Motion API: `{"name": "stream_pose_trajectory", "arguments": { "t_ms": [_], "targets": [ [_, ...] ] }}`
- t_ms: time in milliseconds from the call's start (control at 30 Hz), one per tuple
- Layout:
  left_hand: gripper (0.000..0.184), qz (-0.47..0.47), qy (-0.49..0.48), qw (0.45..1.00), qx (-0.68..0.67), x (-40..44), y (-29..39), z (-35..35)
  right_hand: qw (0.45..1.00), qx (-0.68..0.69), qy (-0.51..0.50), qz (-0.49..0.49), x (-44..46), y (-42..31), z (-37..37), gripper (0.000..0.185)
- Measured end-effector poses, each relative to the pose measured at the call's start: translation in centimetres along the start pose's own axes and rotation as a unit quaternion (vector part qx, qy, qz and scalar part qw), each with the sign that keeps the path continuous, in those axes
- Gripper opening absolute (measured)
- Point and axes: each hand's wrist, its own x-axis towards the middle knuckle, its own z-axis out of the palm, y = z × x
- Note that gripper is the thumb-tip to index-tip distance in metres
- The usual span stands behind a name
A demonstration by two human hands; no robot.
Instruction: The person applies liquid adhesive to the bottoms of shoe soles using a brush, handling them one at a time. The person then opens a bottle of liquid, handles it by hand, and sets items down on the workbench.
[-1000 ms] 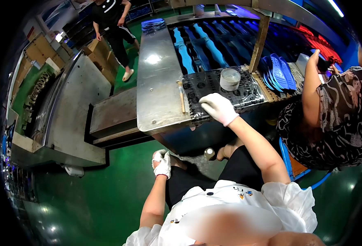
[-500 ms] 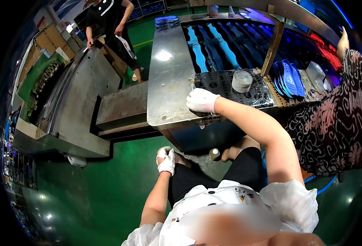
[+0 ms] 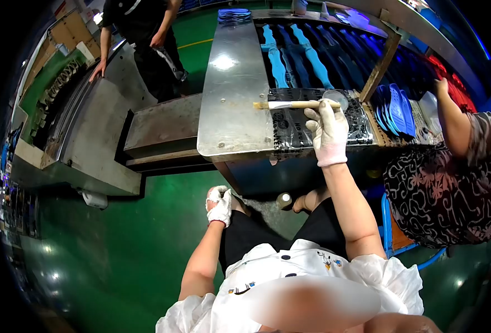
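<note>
A paintbrush [image 3: 295, 104] with a pale handle is pinched in my white-gloved right hand [image 3: 330, 133]. It lies level above the bench, its bristles pointing left over the bare metal top [image 3: 231, 105]. Beyond the hand stands a clear round tub [image 3: 340, 99], partly hidden by my fingers. Black printed film [image 3: 292, 133] covers the bench under the hand. My left hand [image 3: 219, 206], in a white glove with some fingertips bare, rests curled by my left knee; whether anything is inside it I cannot tell.
Light and dark blue strips [image 3: 314, 58] lie in rows behind the film. Blue sole-shaped pieces [image 3: 392, 111] stand to the right, beside a person in a patterned top [image 3: 440, 194]. Another person [image 3: 140, 44] stands beyond the left machine [image 3: 98, 122]. A small bottle [image 3: 284, 201] is near my feet.
My right hand has lifted off the metal edge and moved right, now showing the paintbrush. The person at right has lowered an arm toward the red pieces. The left hand stays about where it was.
</note>
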Motion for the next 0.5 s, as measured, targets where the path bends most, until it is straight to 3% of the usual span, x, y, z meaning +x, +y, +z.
{"name": "stream_pose_trajectory", "arguments": {
  "t_ms": [267,500],
  "targets": [
    [0.017,0.018,-0.005,1.0,0.002,0.1,0.0,0.2,0.997,0.06,0.035,0.034,-0.9,-0.3,-1.8,0.019],
    [0.017,-0.004,-0.004,1.0,-0.005,-0.1,0.1,-0.1,0.997,0.033,-0.058,-0.044,-2.6,-0.9,-2.3,0.022]
  ]
}}
